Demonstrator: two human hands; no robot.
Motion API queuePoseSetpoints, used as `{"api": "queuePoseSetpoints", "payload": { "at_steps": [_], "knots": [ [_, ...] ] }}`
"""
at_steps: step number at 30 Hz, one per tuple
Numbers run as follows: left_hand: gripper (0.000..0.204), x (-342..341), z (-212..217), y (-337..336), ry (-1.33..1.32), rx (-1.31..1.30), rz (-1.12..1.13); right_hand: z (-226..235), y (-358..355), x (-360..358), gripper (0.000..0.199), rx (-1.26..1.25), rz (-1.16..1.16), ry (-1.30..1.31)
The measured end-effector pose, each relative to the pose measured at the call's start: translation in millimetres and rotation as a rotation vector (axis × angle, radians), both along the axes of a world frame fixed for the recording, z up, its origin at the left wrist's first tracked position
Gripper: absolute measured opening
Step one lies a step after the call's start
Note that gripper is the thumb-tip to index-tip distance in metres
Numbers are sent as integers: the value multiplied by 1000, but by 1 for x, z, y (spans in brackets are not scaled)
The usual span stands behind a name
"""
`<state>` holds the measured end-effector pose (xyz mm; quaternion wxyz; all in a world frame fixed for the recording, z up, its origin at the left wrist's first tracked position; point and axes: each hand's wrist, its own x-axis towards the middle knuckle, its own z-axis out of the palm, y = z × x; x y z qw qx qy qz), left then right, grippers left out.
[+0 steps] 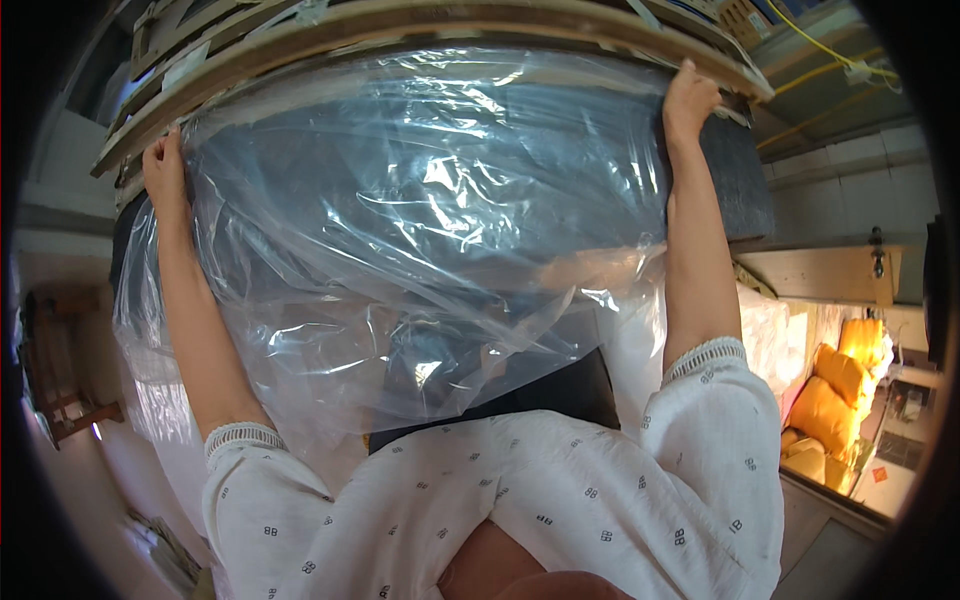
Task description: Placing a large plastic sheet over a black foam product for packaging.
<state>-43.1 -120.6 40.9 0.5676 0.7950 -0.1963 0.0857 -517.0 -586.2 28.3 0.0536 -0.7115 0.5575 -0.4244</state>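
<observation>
A large sheet of clear plastic film hangs in wrinkled folds in front of me, over a dark padded piece below a wooden frame. Both my arms reach far forward and apart. At the far left, my left hand pinches the film's upper edge close to the wooden rail, fingers closed. Over on the far right, my right hand is closed on the opposite upper part of the film, its thumb against the rail. The film's lower edge drapes loosely towards my body.
Yellow-orange cushions are piled at the right, in a brightly lit area. A wooden board juts out nearby. Yellow cables run at the upper right. A reddish-brown wooden rack stands at the left.
</observation>
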Motion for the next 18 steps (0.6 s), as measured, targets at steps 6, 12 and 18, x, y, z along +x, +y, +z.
{"api": "queuePoseSetpoints", "payload": {
  "at_steps": [6, 12, 18],
  "knots": [
    [26, -13, 12, 33, -226, 123, 26, 26, 80, -2, 51, 176, 224, 307],
    [30, -72, 42, 82, -685, 578, 152, 33, 105, -28, 25, 402, 725, -338],
    [37, -327, 63, 15, -713, 373, -679, 60, 132, -57, 20, 490, 846, -642]
  ]
}}
